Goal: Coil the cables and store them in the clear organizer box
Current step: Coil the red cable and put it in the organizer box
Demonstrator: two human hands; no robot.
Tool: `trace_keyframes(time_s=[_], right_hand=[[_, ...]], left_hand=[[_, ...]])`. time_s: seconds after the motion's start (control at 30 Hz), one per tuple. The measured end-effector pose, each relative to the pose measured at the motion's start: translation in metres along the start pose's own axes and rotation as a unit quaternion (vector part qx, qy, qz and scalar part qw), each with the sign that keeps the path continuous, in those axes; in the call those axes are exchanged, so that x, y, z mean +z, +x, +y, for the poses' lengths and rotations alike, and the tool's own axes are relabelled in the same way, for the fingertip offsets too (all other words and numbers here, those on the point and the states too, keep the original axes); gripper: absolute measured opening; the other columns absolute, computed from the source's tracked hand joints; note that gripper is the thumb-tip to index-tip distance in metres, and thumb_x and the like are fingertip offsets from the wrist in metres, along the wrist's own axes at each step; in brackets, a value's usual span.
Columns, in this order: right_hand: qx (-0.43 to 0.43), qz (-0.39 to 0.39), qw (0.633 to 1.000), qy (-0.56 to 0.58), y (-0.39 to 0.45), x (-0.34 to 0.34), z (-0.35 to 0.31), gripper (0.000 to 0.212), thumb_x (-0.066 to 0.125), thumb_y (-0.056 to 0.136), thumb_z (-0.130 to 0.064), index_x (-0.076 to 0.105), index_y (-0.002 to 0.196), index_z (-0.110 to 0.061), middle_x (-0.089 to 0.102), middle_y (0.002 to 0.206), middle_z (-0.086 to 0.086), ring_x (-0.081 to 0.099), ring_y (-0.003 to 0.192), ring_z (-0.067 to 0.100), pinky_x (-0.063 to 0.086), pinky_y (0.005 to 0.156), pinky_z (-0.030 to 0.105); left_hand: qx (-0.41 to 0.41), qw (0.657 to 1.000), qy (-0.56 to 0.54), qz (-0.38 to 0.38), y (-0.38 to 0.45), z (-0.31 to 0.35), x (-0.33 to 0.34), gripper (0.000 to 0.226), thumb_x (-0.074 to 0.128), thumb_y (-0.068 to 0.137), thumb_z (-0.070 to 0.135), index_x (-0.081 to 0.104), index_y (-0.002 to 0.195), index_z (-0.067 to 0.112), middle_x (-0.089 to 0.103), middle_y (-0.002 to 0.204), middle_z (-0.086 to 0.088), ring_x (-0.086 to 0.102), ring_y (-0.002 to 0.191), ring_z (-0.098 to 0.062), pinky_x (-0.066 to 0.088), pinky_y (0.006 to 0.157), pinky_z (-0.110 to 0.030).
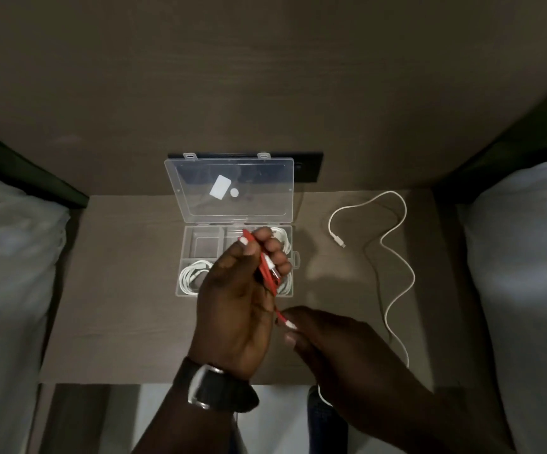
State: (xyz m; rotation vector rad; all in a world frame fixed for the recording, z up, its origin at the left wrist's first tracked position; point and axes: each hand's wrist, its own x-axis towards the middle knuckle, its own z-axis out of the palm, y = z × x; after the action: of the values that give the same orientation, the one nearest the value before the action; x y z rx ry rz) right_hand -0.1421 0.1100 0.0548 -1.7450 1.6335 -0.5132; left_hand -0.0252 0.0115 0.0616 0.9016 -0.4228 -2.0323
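A red cable (268,273) with white plug ends is bunched in loops inside my left hand (239,296), held just above the clear organizer box (187,247). My right hand (324,335) pinches the red cable's free white end below the left hand. The box lies open on the bedside table, its lid (229,188) standing up at the back. A coiled white cable (193,276) fills the front left compartment, and another white coil (283,239) shows at the right side behind my fingers. A loose white cable (393,257) snakes uncoiled across the table to the right of the box.
The brown table (118,290) stands between two beds with white bedding (10,273) left and right. A dark wall panel (308,168) sits behind the box lid. The loose white cable runs off the table's front edge.
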Motion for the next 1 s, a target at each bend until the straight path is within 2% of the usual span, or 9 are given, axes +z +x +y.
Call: trace_keyframes(time_s=[0.1, 0.2, 0.3, 0.4, 0.53, 0.67, 0.77, 0.9, 1.0], right_hand=[[-0.076, 0.036, 0.993, -0.085, 0.009, -0.022, -0.01, 0.027, 0.037, 0.098, -0.043, 0.059, 0.108, -0.03, 0.068, 0.093, -0.008, 0.066, 0.08, 0.015, 0.05, 0.067, 0.03], [-0.08, 0.132, 0.988, -0.011, 0.023, -0.035, -0.008, 0.009, 0.054, 0.094, -0.035, 0.06, 0.091, -0.029, 0.066, 0.078, -0.011, 0.061, 0.066, 0.002, 0.045, 0.06, 0.018], [-0.029, 0.193, 0.964, 0.182, 0.038, -0.033, -0.003, 0.007, 0.065, 0.09, -0.023, 0.061, 0.084, -0.025, 0.066, 0.074, -0.01, 0.064, 0.062, 0.004, 0.049, 0.059, 0.019], [-0.003, 0.161, 0.94, 0.299, 0.049, -0.017, -0.006, 0.01, 0.064, 0.092, -0.016, 0.062, 0.083, -0.019, 0.065, 0.068, 0.005, 0.065, 0.054, 0.014, 0.055, 0.054, 0.03], [0.072, 0.215, 0.903, 0.366, 0.05, 0.002, 0.003, 0.009, 0.064, 0.092, -0.01, 0.066, 0.088, -0.018, 0.069, 0.073, -0.005, 0.066, 0.065, 0.004, 0.051, 0.062, 0.017], [0.071, 0.108, 0.948, 0.291, 0.04, 0.023, 0.014, 0.054, 0.052, 0.094, 0.01, 0.053, 0.135, -0.024, 0.052, 0.142, -0.013, 0.041, 0.136, -0.001, 0.034, 0.11, 0.02], [-0.051, 0.106, 0.978, 0.171, 0.044, 0.022, 0.019, 0.066, 0.048, 0.091, 0.016, 0.037, 0.148, -0.014, 0.027, 0.161, 0.001, 0.015, 0.151, 0.015, 0.015, 0.122, 0.032], [-0.132, 0.016, 0.985, 0.107, 0.074, 0.003, 0.038, 0.049, 0.041, 0.092, 0.007, 0.05, 0.139, -0.004, 0.038, 0.155, 0.012, 0.018, 0.151, 0.026, 0.015, 0.122, 0.041], [-0.016, -0.079, 0.943, 0.323, 0.077, 0.009, 0.033, 0.028, 0.046, 0.092, 0.005, 0.055, 0.117, 0.016, 0.062, 0.113, 0.022, 0.055, 0.111, 0.026, 0.04, 0.102, 0.044]], left_hand=[[0.035, 0.987, 0.153, 0.017, -0.007, -0.013, -0.002, 0.023, 0.052, 0.089, 0.016, 0.064, 0.103, 0.003, 0.066, 0.086, -0.007, 0.061, 0.082, -0.02, 0.049, 0.08, -0.034], [0.047, 0.978, 0.199, 0.035, -0.014, -0.016, -0.005, 0.021, 0.056, 0.086, 0.02, 0.071, 0.097, 0.009, 0.071, 0.084, -0.004, 0.065, 0.077, -0.013, 0.05, 0.067, -0.025], [0.046, 0.987, 0.14, 0.067, -0.02, -0.019, -0.003, 0.019, 0.056, 0.084, 0.016, 0.073, 0.086, 0.008, 0.072, 0.077, -0.007, 0.068, 0.07, -0.015, 0.054, 0.061, -0.023], [0.028, 0.992, 0.059, 0.11, -0.025, -0.024, -0.002, 0.023, 0.05, 0.091, 0.009, 0.069, 0.08, 0.006, 0.067, 0.071, -0.007, 0.063, 0.063, -0.015, 0.054, 0.058, -0.023], [-0.019, 0.986, -0.026, 0.163, -0.023, -0.02, -0.01, 0.015, 0.046, 0.093, 0.004, 0.06, 0.089, 0.004, 0.06, 0.076, -0.009, 0.056, 0.064, -0.015, 0.05, 0.057, -0.02], [-0.076, 0.985, -0.092, 0.122, -0.021, -0.01, -0.015, 0.012, 0.05, 0.085, 0.005, 0.062, 0.088, 0.004, 0.062, 0.074, -0.008, 0.058, 0.06, -0.013, 0.051, 0.057, -0.019], [-0.147, 0.984, -0.081, 0.068, -0.024, -0.005, -0.011, 0.014, 0.051, 0.084, 0.01, 0.061, 0.092, 0.004, 0.056, 0.071, -0.005, 0.051, 0.057, -0.011, 0.044, 0.053, -0.018], [-0.22, 0.975, -0.009, 0.035, -0.034, -0.001, -0.008, 0.017, 0.049, 0.091, 0.023, 0.058, 0.085, 0.009, 0.045, 0.063, 0.001, 0.039, 0.048, -0.006, 0.029, 0.046, -0.017], [-0.189, 0.979, -0.076, 0.021, -0.035, 0.009, -0.008, 0.019, 0.048, 0.09, 0.022, 0.059, 0.081, 0.01, 0.046, 0.063, 0.003, 0.041, 0.05, -0.006, 0.035, 0.046, -0.015]])
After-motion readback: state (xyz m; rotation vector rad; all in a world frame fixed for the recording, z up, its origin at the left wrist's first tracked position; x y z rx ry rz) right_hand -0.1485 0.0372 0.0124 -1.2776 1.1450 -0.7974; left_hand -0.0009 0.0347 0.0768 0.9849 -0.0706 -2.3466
